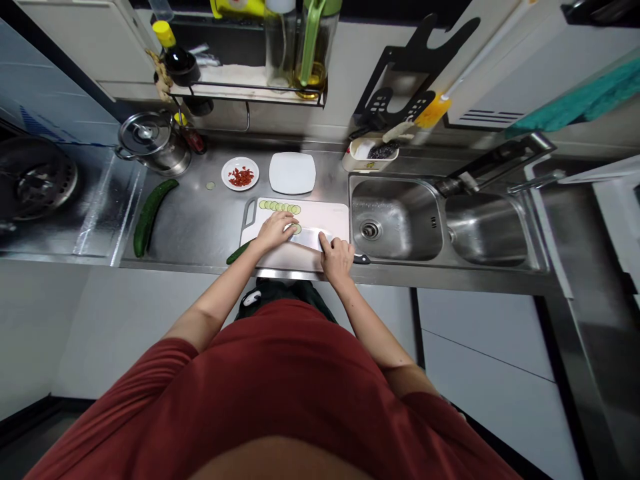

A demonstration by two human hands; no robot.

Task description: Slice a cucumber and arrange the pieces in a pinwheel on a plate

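Even, moderately bright indoor light; source out of view. The steel counter (200, 213) throws back soft sheen, with a strong pale streak near the stove at left. Sink basin (400, 217) shows scattered highlights. White square plate (293, 172) reads very bright; knife blade (307, 238) glares pale, nearly merging with the cutting board (327, 215). Wok (35, 177) and lower left corner sit dark. Wide-angle bowing and stretch toward the edges. Red shirt (300, 387) soft in the foreground; small print illegible.
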